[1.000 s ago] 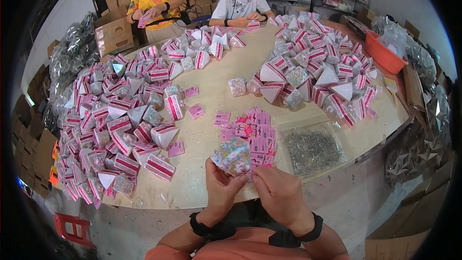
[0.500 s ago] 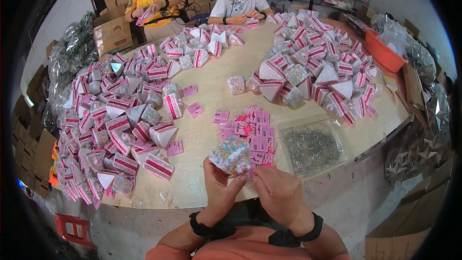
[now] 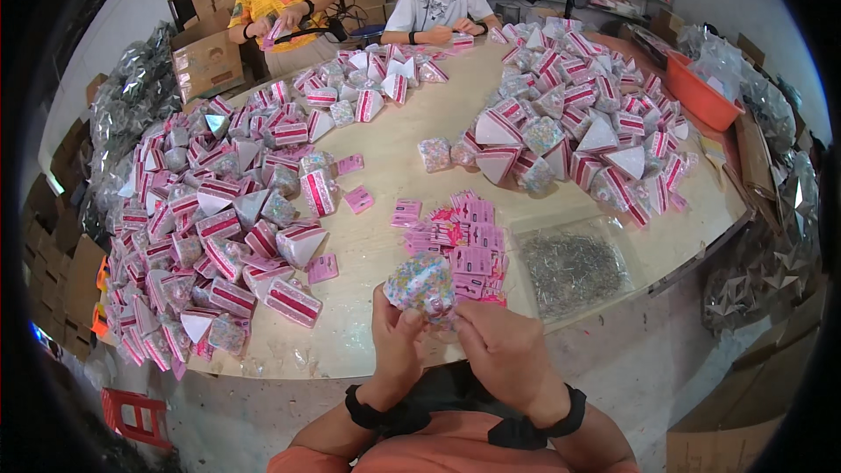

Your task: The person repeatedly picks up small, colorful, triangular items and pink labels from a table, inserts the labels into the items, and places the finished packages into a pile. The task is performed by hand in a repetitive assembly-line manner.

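a speckled bag (image 3: pixel 419 282) is gripped by the left hand (image 3: pixel 397 340); its end is pinched by the right hand (image 3: pixel 506 346), beside pink cards (image 3: pixel 473 260).

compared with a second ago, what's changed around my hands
The rounded, multicolour-speckled piece has turned in your left hand, whose thumb has slid leftward; your right hand has shifted slightly left. Nothing was let go. The flat pink cards and clear tray of thin metal pieces stayed put.
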Motion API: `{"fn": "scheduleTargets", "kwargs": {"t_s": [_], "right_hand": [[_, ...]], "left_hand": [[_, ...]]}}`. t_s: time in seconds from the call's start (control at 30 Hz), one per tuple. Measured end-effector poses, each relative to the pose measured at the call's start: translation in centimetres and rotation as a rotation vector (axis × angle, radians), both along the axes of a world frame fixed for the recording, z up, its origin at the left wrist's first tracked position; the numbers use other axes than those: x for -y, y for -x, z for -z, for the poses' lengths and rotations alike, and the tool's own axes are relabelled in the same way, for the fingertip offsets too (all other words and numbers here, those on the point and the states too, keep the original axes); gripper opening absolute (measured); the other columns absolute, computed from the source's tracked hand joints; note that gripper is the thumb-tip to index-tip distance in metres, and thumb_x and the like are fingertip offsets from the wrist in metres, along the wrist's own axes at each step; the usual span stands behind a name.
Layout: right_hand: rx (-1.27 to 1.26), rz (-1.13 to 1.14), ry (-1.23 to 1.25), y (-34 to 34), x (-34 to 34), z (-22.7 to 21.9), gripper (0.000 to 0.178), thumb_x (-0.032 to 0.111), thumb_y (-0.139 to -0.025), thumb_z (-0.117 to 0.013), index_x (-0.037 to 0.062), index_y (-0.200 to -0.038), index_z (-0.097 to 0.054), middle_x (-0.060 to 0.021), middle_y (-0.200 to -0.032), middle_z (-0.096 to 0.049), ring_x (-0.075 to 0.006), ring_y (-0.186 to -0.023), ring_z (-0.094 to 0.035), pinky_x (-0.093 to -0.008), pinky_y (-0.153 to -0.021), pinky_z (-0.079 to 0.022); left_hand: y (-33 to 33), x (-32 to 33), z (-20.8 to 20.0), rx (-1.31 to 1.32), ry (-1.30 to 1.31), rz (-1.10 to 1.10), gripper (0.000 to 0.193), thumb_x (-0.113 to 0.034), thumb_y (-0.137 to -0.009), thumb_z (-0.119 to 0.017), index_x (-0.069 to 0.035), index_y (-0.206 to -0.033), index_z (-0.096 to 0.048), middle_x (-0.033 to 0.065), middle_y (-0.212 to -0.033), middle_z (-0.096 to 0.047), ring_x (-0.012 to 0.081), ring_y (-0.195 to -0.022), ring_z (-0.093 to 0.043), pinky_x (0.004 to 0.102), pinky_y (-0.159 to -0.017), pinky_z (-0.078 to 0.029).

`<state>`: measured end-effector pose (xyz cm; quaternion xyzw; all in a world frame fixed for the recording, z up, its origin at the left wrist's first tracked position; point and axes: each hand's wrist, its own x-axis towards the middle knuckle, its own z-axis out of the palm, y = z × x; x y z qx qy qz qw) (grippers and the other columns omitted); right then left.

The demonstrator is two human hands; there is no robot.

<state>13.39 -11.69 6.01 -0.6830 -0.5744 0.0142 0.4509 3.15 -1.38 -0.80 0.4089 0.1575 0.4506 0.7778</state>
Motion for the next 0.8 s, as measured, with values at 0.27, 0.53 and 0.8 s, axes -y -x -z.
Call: {"fn": "scheduleTargets", "kwargs": {"t_s": [0.27, 0.53, 0.8], "right_hand": [[-0.062, -0.032, -0.063, 0.7, -0.9, 0.6, 0.012, 0.007, -0.081, -0.061, 0.0009, -0.092, -0.060, -0.0148, -0.079, -0.062, -0.0299, -0.070, -0.063, -0.0357, -0.060, -0.050], [-0.198, -0.086, -0.110, 1.4, -1.4, -0.3, 0.016, 0.006, -0.082, -0.061, -0.0007, -0.096, -0.061, -0.0160, -0.084, -0.064, -0.0296, -0.073, -0.064, -0.0341, -0.063, -0.050], [-0.233, -0.128, -0.095, 1.4, -1.4, -0.1, 0.016, 0.011, -0.085, -0.059, 0.0011, -0.099, -0.059, -0.0160, -0.084, -0.063, -0.0338, -0.074, -0.062, -0.0389, -0.061, -0.049]], "left_hand": [[0.6, -0.4, -1.5, -0.024, 0.007, -0.028, 0.044, -0.008, -0.086, -0.054, 0.000, -0.125, -0.035, 0.0130, -0.118, -0.050, 0.0218, -0.107, -0.053, 0.0388, -0.096, -0.041], [1.3, -0.7, -1.9, 0.106, 0.045, -0.069, 0.046, -0.008, -0.086, -0.056, 0.000, -0.125, -0.035, 0.0130, -0.116, -0.051, 0.0229, -0.106, -0.054, 0.0395, -0.093, -0.044], [1.1, -0.3, -2.1, 0.092, 0.023, -0.112, 0.049, -0.006, -0.083, -0.060, -0.002, -0.125, -0.034, 0.0126, -0.116, -0.051, 0.0225, -0.105, -0.055, 0.0376, -0.093, -0.045]]}}
